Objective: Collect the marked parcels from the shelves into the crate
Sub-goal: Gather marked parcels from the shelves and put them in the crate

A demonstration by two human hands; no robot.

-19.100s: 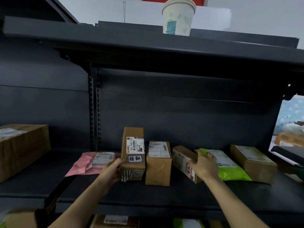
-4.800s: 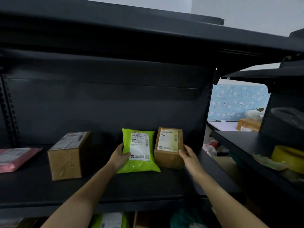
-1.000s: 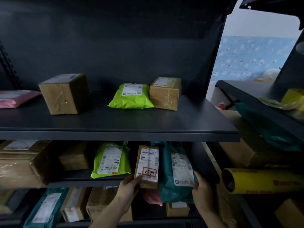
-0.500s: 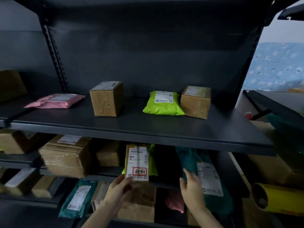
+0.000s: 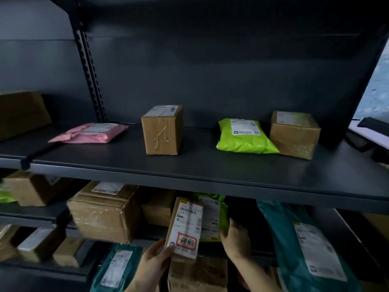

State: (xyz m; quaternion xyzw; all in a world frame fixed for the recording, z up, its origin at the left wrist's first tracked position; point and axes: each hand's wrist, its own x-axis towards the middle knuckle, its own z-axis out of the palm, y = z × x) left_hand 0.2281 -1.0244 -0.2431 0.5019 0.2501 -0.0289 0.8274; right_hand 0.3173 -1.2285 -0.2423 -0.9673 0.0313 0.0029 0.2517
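Note:
A narrow brown parcel (image 5: 186,224) with a white label and a red-bordered sticker stands upright in front of the middle shelf. My left hand (image 5: 154,261) grips its lower left corner. Just behind it leans a green bag (image 5: 213,220), and my right hand (image 5: 235,239) rests against that bag's right edge. The crate is not in view.
The upper shelf (image 5: 210,173) carries a pink bag (image 5: 90,133), a brown box (image 5: 162,130), a green bag (image 5: 245,137) and another brown box (image 5: 294,133). A large taped box (image 5: 103,211) sits left of my hands, a teal bag (image 5: 301,243) to the right. More parcels lie below.
The stickered parcel has come forward and slightly up in my left hand. My right hand moved from the teal bag to the green bag. The view shifted left.

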